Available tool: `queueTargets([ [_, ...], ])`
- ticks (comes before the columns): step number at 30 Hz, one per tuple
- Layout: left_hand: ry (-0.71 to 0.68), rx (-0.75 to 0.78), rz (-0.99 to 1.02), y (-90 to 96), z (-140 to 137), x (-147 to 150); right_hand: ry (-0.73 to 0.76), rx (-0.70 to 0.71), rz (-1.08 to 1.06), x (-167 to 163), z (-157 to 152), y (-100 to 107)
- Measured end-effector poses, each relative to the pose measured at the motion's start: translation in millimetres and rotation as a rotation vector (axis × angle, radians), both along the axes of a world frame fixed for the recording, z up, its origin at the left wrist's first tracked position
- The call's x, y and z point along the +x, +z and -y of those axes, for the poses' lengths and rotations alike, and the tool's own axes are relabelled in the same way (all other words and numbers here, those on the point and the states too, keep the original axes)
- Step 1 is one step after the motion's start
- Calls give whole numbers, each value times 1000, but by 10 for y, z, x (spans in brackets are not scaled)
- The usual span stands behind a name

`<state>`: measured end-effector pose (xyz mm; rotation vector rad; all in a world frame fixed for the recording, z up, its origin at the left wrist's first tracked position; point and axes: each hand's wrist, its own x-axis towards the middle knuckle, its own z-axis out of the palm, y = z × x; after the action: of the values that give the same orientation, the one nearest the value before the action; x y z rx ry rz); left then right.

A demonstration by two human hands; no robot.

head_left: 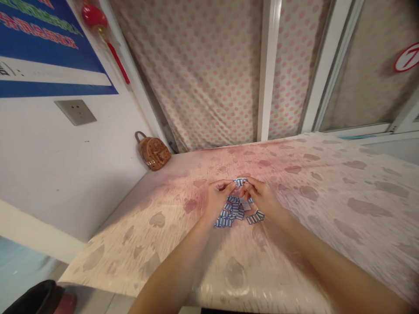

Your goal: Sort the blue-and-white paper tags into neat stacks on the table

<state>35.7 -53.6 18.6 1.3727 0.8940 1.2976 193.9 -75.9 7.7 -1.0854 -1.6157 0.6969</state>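
Observation:
Above the middle of the table, my left hand (220, 192) and my right hand (260, 194) pinch a small blue-and-white printed piece (240, 182) between them. It looks like a flat label, though its exact kind is too small to tell. My left thumb presses its left end; the fingers of my right hand close on its right side and are partly curled. Below the hands lies a loose pile of similar blue-and-white pieces (225, 218), several of them overlapping. A plain whitish piece (244, 203) rests among them. Near my right wrist, a few more printed pieces (254, 217) lie slightly apart.
A patterned cover lies over the table (157, 248). At its back left corner, a small brown backpack-shaped bag (154, 152) leans against the wall. Dotted curtains (209, 78) and white frames stand behind. A dark bin-like container (32, 298) is on the floor at left.

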Motion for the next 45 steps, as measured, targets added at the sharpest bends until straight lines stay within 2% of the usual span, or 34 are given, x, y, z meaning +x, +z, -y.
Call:
queueTargets([
  [6, -10, -35, -2, 55, -2, -50, 62, -27, -105, 0, 5, 55],
  [12, -12, -72, 9, 160, 21, -95, -68, 140, 150, 54, 84, 155],
  [19, -31, -99, 15, 182, 42, -100, -85, 112, 178, 63, 110, 154],
  [23, -8, -63, 25, 187, 46, -98, -23, 68, -3, 55, 46, 115],
  [27, 9, -43, 23, 175, 34, -96, 86, -105, -291, 73, -10, 120],
  [31, -23, -46, 16, 147, 21, -95, 154, -219, -443, 65, 26, 177],
  [36, -28, -40, 14, 129, 16, -95, 165, -239, -477, 33, 74, 218],
  [45, -24, -44, 2, 121, 39, -79, 185, -240, -492, 49, 42, 177],
])
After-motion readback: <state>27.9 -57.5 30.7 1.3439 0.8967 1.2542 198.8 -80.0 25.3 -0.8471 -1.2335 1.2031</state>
